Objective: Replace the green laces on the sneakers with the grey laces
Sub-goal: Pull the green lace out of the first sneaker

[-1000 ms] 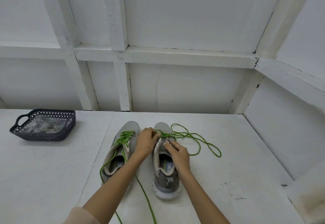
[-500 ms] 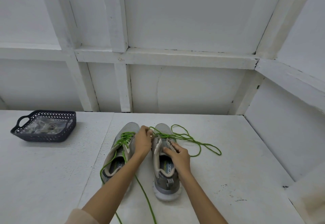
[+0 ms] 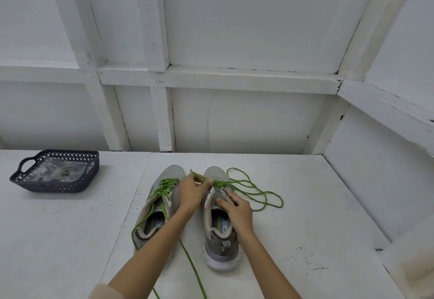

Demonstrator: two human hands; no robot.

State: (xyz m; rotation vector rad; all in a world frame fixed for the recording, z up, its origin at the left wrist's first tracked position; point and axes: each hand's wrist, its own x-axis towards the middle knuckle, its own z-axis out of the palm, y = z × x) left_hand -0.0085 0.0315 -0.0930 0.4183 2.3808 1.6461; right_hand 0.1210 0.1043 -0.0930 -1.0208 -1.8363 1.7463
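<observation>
Green lace (image 3: 258, 190) trails off the right sneaker (image 3: 218, 235) in loose loops over the white table (image 3: 317, 216), right of centre in the frame. Its near part runs through the eyelets closest to the toe, and there the left hand (image 3: 192, 193) pinches it between thumb and fingertips, with a short blurred length rising from the pinch.

The right hand (image 3: 239, 211) lies on the same shoe's open throat, thumb on the tongue and fingers reaching forward along the right-hand eyelet edge. I cannot tell whether it pinches that edge or only presses it down.

Just beside this shoe, on its left, stands the left sneaker (image 3: 162, 204), both toes pointing up the frame. It carries a second green lace (image 3: 164, 184), threaded across its upper rows, with long ends running down to the bottom edge under the left forearm.

At the left edge, well apart from the shoes, sits a dark perforated basket (image 3: 54, 188) holding a clear plastic packet (image 3: 58, 171); its contents are too small to make out.
</observation>
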